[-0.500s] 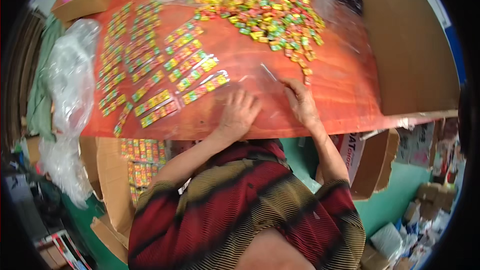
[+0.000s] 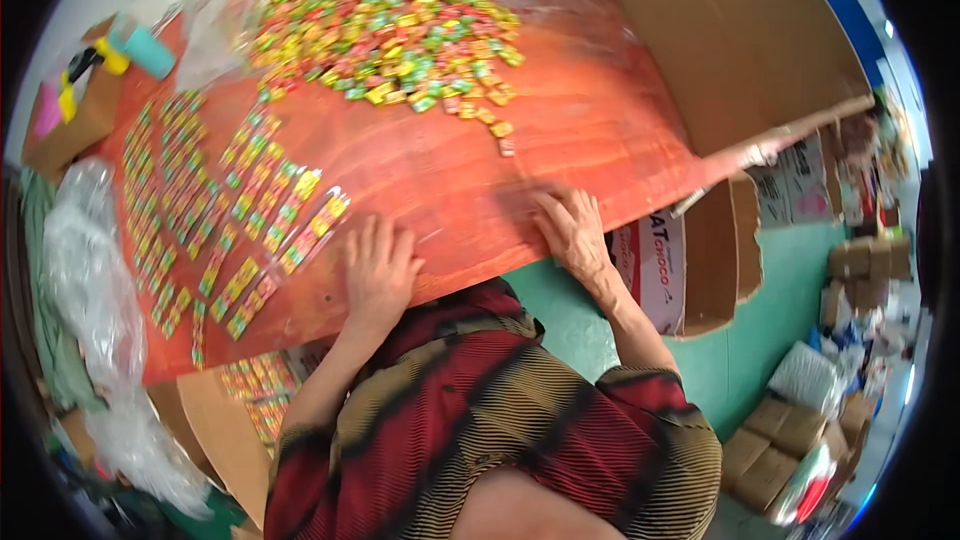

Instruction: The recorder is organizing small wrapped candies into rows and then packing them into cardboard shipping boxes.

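My left hand (image 2: 380,275) lies on the red table (image 2: 420,165) near its front edge, fingers apart and nothing held. To its left is a row of clear narrow packets (image 2: 312,232), each with small yellow, green and red wrapped pieces in line. Farther right, my right hand (image 2: 572,232) is at the front edge with its fingers bent together. A dark blur lies at its fingertips; what they hold, if anything, I cannot make out. Beyond both hands is a big heap of loose wrapped pieces (image 2: 400,35), trailing toward the right hand.
A tall cardboard sheet (image 2: 740,40) stands along the table's right side. Clear plastic film (image 2: 85,240) hangs at the left edge. Below the table are an open carton with more filled packets (image 2: 262,385) and another carton (image 2: 712,270). A box (image 2: 90,120) sits far left.
The view has turned, so the table appears tilted and shifted left. My right hand has drawn back to the front edge; the thin pale strip at its fingers no longer shows.
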### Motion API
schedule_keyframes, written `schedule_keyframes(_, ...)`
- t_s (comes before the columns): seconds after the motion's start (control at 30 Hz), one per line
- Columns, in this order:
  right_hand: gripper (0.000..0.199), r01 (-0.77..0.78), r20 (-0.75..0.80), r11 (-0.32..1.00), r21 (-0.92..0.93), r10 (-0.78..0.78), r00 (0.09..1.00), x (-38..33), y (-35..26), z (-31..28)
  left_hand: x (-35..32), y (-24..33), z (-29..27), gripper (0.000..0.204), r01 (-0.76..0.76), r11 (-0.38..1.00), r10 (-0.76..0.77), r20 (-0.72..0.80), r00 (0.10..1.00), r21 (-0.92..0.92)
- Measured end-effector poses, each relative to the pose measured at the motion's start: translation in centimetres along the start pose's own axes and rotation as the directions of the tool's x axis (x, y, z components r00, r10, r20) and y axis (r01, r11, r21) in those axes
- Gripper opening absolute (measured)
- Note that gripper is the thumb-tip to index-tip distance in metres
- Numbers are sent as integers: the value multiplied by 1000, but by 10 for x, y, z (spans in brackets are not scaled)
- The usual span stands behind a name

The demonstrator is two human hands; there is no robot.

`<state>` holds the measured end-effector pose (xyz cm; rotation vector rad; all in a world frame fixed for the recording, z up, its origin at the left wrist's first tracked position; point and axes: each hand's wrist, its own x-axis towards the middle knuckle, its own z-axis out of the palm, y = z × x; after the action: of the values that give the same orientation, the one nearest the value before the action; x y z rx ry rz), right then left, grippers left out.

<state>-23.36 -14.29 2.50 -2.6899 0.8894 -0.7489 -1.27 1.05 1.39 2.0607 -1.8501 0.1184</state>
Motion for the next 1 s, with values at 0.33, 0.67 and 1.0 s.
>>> schedule_keyframes(0.33, 24, -468, -271, 795, -385, 387, 881, -9, 108, -9, 6, 0, -8, 35, -12, 996, 14, 27, 1000, -83)
schedule_keyframes(0.67, 46, -484, 89, 866, -126, 495, 864, 55, 70, -6, 94, -37, 7, 43, 161, 982, -175, -156, 972, -96)
schedule_keyframes(1.0, 50, -113, 209, 975, 189, 73, 975, 130, 5, 68, 152, -50, 40, 45, 221, 971, -217, 47, 975, -90)
